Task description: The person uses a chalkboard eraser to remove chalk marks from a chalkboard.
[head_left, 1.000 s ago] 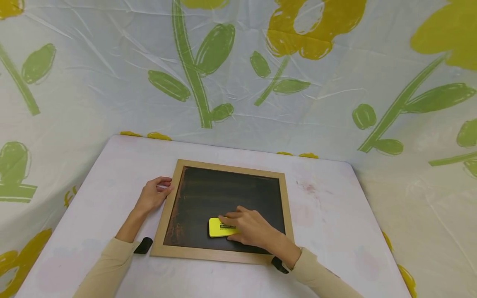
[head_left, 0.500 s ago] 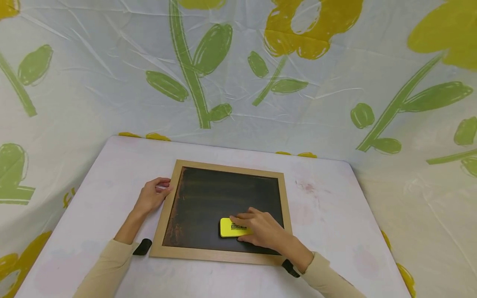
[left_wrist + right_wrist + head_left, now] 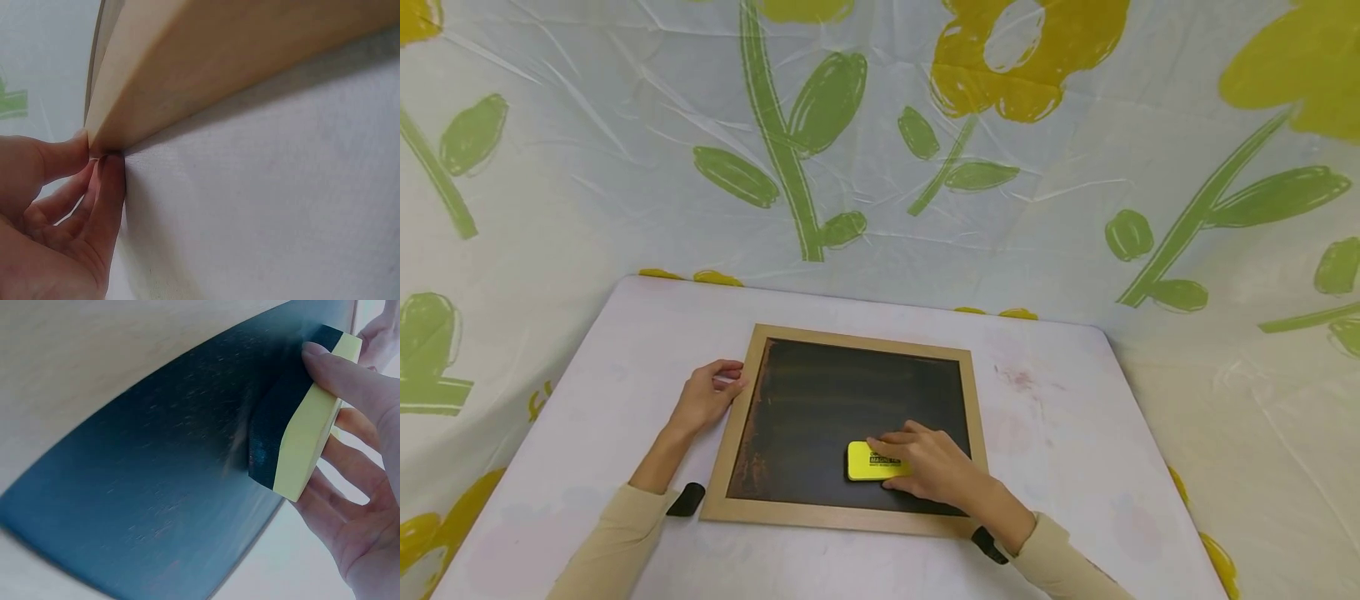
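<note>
A chalkboard (image 3: 850, 383) in a light wooden frame lies on the table. Its dark face is mostly bare, with brownish chalk smears along the left side. My right hand (image 3: 936, 467) grips a yellow and black board eraser (image 3: 859, 463) over the lower right part of the board. In the right wrist view the thumb is on one long side of the eraser (image 3: 303, 434), with fingers on the other, and its black felt faces the board. At the left of the frame, my left hand (image 3: 703, 396) pinches the wooden edge (image 3: 134, 100) between thumb and fingers.
The white table (image 3: 1045, 450) extends around the board, with a reddish smudge (image 3: 1021, 379) on its right part. A flower-printed cloth (image 3: 880, 167) hangs behind and at both sides. Each wrist has a black strap device (image 3: 687, 500).
The right hand has slid the eraser to the right across the board, mostly in the first half second. The left hand has kept its place at the frame's left edge.
</note>
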The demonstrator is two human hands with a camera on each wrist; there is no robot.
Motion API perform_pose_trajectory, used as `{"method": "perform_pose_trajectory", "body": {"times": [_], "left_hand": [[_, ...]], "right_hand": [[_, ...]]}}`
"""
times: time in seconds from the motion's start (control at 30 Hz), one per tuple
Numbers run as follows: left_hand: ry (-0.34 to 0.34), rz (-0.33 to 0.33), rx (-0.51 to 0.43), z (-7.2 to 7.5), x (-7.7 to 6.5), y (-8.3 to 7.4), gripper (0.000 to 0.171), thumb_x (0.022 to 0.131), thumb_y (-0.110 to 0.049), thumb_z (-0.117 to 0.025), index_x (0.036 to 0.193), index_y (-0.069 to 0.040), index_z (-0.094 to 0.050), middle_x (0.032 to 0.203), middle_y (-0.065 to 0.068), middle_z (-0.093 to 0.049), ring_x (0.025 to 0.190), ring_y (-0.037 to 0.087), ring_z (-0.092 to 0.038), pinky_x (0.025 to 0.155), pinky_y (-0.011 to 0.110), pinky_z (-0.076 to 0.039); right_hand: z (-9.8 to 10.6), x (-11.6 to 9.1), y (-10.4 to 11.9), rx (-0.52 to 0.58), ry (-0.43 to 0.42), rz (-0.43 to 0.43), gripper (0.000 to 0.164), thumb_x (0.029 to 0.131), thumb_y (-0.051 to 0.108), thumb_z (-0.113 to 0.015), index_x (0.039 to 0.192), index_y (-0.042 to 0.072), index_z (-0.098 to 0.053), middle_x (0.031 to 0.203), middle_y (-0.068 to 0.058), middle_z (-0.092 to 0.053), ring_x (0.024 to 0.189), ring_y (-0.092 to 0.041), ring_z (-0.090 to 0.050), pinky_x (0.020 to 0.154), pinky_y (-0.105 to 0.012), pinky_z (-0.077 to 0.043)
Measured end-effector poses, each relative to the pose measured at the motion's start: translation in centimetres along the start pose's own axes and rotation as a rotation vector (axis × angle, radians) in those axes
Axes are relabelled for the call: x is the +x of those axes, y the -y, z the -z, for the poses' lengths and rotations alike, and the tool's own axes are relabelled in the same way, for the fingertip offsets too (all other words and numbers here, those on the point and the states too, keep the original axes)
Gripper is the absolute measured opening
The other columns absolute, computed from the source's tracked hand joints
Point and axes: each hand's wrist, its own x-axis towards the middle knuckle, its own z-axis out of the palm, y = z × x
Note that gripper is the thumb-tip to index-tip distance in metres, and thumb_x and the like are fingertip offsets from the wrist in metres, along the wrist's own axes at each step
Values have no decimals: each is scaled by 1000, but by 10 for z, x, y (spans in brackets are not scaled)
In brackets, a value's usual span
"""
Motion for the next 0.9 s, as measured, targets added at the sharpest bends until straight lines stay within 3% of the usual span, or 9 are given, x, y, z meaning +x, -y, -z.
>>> {"method": "perform_pose_trajectory", "body": {"times": [0.4, 0.67, 0.73, 0.9], "left_hand": [[-11, 10, 4, 0, 0, 1, 34, 100, -9, -67, 128, 9, -62, 117, 27, -67, 101, 40, -67, 78, 35, -52], [-9, 6, 12, 0, 0, 0, 35, 100, -10, -67, 129, 10, -62, 117, 27, -68, 101, 40, -67, 79, 35, -52], [-7, 7, 18, 0, 0, -1, 35, 100, -10, -67, 129, 10, -61, 117, 27, -68, 102, 40, -66, 80, 37, -52], [0, 4, 16, 1, 0, -1, 36, 100, -10, -66, 129, 10, -61, 118, 27, -68, 102, 40, -67, 79, 35, -52]], "right_hand": [[4, -24, -14, 22, 11, -67, 65, 79, 34, -91, 136, 13, -69, 121, -6, -74, 86, -15, -55, 64, -18, -47], [9, -32, -26, 86, 19, -57, 65, 82, 35, -88, 138, 9, -66, 122, -7, -73, 102, -21, -67, 88, -37, -55], [10, -33, -30, 113, 0, -69, 65, 82, 36, -87, 138, 9, -66, 123, -6, -73, 105, -21, -68, 90, -39, -55], [13, -39, -40, 162, -112, -101, 68, 81, 37, -88, 138, 8, -66, 121, -8, -73, 99, -19, -67, 79, -33, -58]]}}
